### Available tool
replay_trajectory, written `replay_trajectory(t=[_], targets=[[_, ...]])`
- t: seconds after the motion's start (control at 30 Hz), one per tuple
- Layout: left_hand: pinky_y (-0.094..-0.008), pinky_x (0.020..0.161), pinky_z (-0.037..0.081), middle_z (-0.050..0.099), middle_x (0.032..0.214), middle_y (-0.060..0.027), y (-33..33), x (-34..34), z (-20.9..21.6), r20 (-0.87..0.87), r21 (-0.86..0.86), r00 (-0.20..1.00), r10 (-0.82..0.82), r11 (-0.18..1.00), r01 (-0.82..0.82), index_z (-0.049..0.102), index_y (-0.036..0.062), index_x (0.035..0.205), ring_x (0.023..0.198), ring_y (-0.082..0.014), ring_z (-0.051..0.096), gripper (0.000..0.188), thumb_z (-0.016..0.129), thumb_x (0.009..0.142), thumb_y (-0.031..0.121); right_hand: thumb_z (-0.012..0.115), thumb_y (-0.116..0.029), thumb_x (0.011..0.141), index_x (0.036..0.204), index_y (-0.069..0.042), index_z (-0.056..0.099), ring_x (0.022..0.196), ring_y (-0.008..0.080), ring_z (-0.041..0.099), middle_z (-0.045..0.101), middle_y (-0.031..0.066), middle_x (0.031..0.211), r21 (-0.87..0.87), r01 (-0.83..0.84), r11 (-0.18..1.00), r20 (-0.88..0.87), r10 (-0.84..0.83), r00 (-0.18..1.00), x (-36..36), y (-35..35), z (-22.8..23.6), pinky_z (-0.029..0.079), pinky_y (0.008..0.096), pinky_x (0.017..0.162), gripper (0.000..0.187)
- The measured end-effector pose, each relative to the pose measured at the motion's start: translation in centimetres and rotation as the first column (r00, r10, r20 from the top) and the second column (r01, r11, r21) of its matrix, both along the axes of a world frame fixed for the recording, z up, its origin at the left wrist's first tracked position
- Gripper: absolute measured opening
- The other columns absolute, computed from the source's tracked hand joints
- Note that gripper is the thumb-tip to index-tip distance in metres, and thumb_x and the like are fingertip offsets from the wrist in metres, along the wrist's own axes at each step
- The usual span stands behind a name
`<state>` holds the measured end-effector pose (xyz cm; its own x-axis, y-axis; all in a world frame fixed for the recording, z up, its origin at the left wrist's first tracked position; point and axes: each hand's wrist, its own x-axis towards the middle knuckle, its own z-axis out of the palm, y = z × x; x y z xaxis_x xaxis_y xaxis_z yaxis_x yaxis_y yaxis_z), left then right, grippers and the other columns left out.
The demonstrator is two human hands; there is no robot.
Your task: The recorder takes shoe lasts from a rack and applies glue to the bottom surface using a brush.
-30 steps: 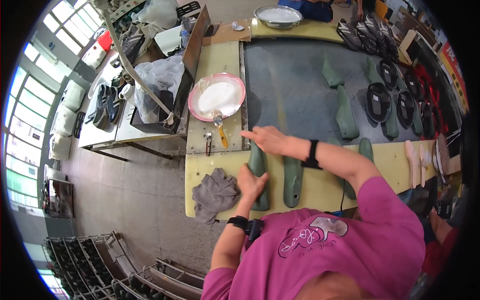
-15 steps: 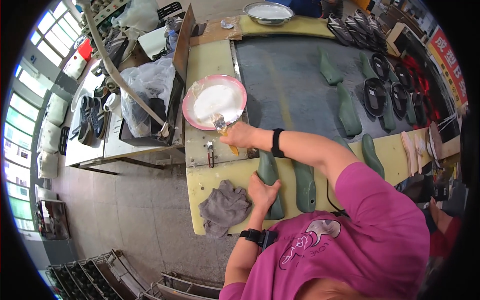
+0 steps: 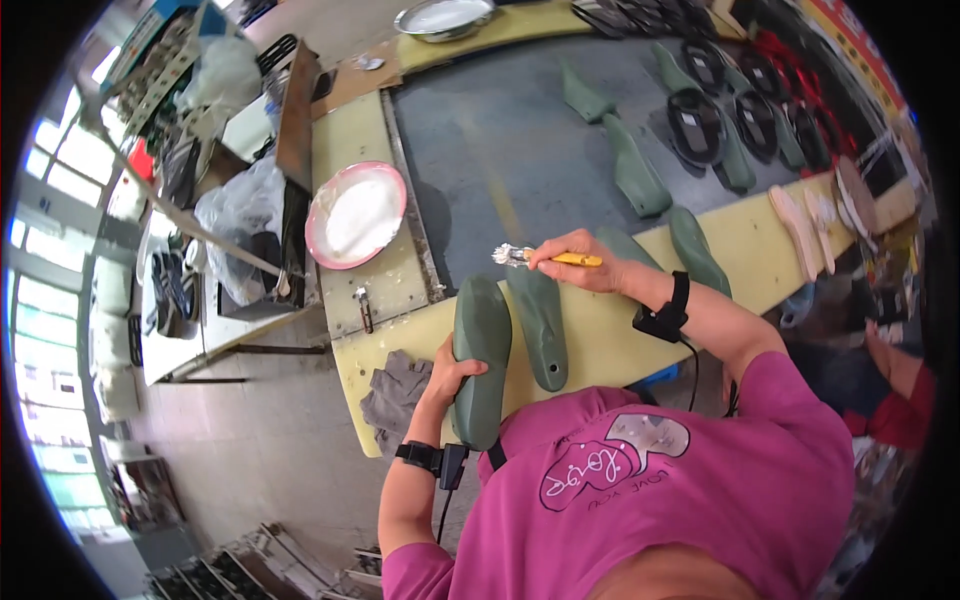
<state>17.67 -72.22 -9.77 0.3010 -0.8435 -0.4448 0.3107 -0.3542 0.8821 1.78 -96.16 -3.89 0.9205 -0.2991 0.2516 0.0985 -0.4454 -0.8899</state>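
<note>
My left hand (image 3: 450,372) is wrapped round the side of a green shoe last (image 3: 482,345), sole side up, at the yellow bench edge near my body. In my right hand (image 3: 583,262) is a paintbrush (image 3: 575,259) with a yellow handle, its bristles coated in white paste and pointing left. The bristle end is above the toe of a second green last (image 3: 541,345), which lies on the bench beside the held one. Whether the bristles touch it I cannot tell. Farther left stands a pink-rimmed basin (image 3: 343,264) of white paste.
A grey cloth (image 3: 396,396) lies left of the held last, and a utility knife (image 3: 365,309) below the basin. More lasts and black shoe uppers (image 3: 697,125) rest on the grey surface (image 3: 450,140). Pink insoles (image 3: 793,230) lie at the right; another person (image 3: 895,385) is beyond.
The brush has left the basin and moved right in my right hand, over the lasts. My left hand has turned and raised its last from the bench. The whole view has shifted.
</note>
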Motion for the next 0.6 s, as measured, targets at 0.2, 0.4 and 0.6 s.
replay_trajectory(t=[0.2,0.4,0.6], targets=[[-0.0302,0.076,0.047,0.058,0.096,-0.0131,-1.6,-2.0,3.9,0.261,-0.085,0.954,-0.145,0.981,0.172,0.043,-0.0056,0.115,0.084,-0.0205,0.057,0.069,0.065,0.052,0.013,0.055,-0.019,0.085,0.089,-0.005,0.063,0.057,0.0076,0.05,0.054,-0.0005,0.063,0.357,-0.016,0.934,-0.058,0.039,0.998,-1.4,1.7,2.5,0.041,0.0223,0.051,0.016],[-0.0314,0.075,0.048,0.056,0.097,-0.012,-3.5,-1.3,5.0,0.019,-0.097,0.993,-0.113,0.989,0.114,0.044,-0.005,0.115,0.086,-0.0201,0.057,0.067,0.064,0.054,0.015,0.055,-0.018,0.086,0.087,-0.005,0.062,0.06,0.0072,0.052,0.055,0.0007,0.069,0.536,0.19,0.823,-0.18,-0.108,0.978,-3.8,1.1,-0.4,0.042,0.0218,0.051,0.015],[-0.0332,0.072,0.049,0.056,0.097,-0.0142,-10.0,3.8,3.1,-0.064,-0.052,0.996,-0.069,0.996,0.066,0.045,-0.0055,0.112,0.081,-0.0227,0.058,0.06,0.064,0.059,0.013,0.063,-0.016,0.079,0.094,-0.004,0.055,0.072,0.0288,0.059,0.059,0.013,0.09,-0.076,0.393,0.916,0.158,-0.378,0.912,-4.8,4.0,-6.7,0.048,0.0336,0.066,0.02]])
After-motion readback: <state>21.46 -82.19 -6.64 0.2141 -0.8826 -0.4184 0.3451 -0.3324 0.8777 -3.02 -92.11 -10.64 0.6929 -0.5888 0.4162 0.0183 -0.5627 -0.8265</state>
